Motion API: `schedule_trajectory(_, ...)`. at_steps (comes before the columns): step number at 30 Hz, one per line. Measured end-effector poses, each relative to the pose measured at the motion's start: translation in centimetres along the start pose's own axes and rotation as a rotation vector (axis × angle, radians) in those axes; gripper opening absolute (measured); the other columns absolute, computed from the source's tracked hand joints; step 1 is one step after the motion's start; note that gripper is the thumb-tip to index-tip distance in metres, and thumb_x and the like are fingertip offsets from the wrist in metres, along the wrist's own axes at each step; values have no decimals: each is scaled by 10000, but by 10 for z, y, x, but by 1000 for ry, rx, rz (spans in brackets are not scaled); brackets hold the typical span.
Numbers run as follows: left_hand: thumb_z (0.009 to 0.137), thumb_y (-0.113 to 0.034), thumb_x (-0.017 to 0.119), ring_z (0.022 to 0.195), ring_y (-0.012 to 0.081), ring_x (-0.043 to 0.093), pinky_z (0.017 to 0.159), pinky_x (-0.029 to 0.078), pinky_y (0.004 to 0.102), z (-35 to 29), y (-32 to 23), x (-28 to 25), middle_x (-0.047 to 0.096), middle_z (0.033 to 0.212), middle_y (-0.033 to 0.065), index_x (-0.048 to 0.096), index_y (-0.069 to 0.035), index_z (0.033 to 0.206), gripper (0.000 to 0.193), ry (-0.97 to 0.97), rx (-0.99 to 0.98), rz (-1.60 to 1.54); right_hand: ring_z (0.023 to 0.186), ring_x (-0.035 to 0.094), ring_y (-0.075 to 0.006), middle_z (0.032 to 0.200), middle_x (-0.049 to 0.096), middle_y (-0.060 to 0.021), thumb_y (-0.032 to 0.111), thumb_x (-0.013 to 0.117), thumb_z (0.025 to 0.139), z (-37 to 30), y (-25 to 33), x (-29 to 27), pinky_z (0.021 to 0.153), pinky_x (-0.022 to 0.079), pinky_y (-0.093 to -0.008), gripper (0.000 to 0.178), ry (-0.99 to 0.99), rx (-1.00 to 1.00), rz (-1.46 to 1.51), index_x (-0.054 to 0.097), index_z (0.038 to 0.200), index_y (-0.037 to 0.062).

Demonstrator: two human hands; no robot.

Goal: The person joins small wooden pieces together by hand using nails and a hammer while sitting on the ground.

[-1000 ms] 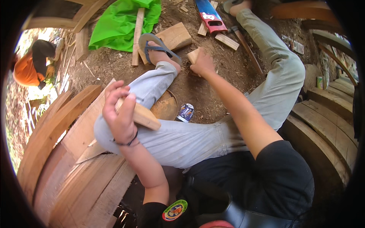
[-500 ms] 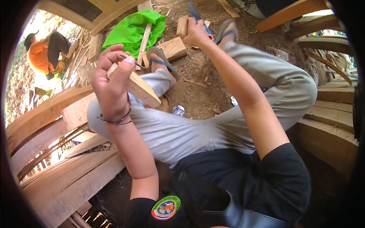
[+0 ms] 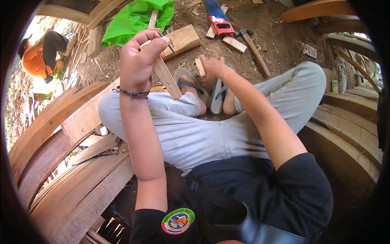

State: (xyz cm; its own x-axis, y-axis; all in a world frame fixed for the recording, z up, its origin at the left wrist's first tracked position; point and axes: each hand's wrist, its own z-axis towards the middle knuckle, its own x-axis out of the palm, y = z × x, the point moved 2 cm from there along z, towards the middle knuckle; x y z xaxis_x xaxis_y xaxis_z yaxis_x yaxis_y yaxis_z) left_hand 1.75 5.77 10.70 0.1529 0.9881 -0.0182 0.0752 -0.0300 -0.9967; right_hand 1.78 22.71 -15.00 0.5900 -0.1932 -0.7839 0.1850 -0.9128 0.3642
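My left hand (image 3: 143,57) is raised at the left of centre, closed round a narrow wooden strip (image 3: 167,80) that slants down toward me. A thin dark rod (image 3: 171,45), perhaps a nail, pokes out from between its thumb and fingers. My right hand (image 3: 212,67) is lower and farther right, gripping a small wooden block (image 3: 200,66) by one side, just above my sandalled feet (image 3: 217,97). Beyond it, on the dirt, lie a handsaw (image 3: 221,25) with a red handle and a hammer (image 3: 256,52) with a wooden handle.
A thick wood block (image 3: 183,40) and a bright green sheet (image 3: 130,24) lie on the ground ahead. Short offcuts (image 3: 235,44) are scattered near the saw. Curved timbers and planks (image 3: 81,195) flank me on both sides. Someone in orange (image 3: 34,61) crouches at far left.
My right hand has come back toward me with the small block, uncovering the saw. My right foot has drawn in beside the left. My left hand has shifted up and right with the strip.
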Motion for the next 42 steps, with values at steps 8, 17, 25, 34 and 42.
schedule_trajectory(8, 830, -129, 737, 738, 57, 619, 638, 558, 215, 21, 77, 1, 642, 887, -11, 659, -40, 1009, 214, 114, -292, 80, 1296, 497, -291, 1292, 595, -104, 371, 899, 592, -11, -2, 44, 1033, 368, -464, 914, -116, -90, -117, 431, 1338, 127)
schedule_trajectory(17, 821, -129, 742, 788, 67, 612, 626, 559, 240, 38, 98, 14, 636, 906, 2, 650, -51, 991, 208, 187, -353, 39, 1366, 431, -340, 1407, 502, -181, 412, 775, 723, -3, -24, 33, 1062, 367, -558, 776, -136, 14, 236, 480, 1366, 94)
schedule_trajectory(25, 852, -136, 713, 867, 128, 666, 676, 609, 311, 50, 122, 6, 634, 885, 41, 613, -20, 1070, 267, 186, -463, -139, 1197, 557, -351, 1243, 563, -210, 457, 819, 703, -28, 36, 12, 980, 486, -466, 876, -219, -70, 139, 448, 1379, 42)
schedule_trajectory(34, 827, -144, 748, 843, 115, 646, 701, 564, 258, 38, 129, -2, 617, 1122, 84, 656, -18, 994, 228, 250, -382, -44, 1099, 607, -364, 1178, 594, -183, 222, 775, 743, -13, -4, 20, 932, 510, -429, 603, -365, -343, 180, 495, 1245, 37)
schedule_trajectory(42, 783, -136, 771, 1052, 130, 536, 884, 426, 284, 44, 134, 16, 554, 1189, 89, 671, -52, 774, 131, 357, -99, 330, 1061, 613, -393, 1117, 613, -202, 205, 753, 746, -4, -23, 22, 889, 515, -450, 513, -342, -351, 311, 489, 1156, 42)
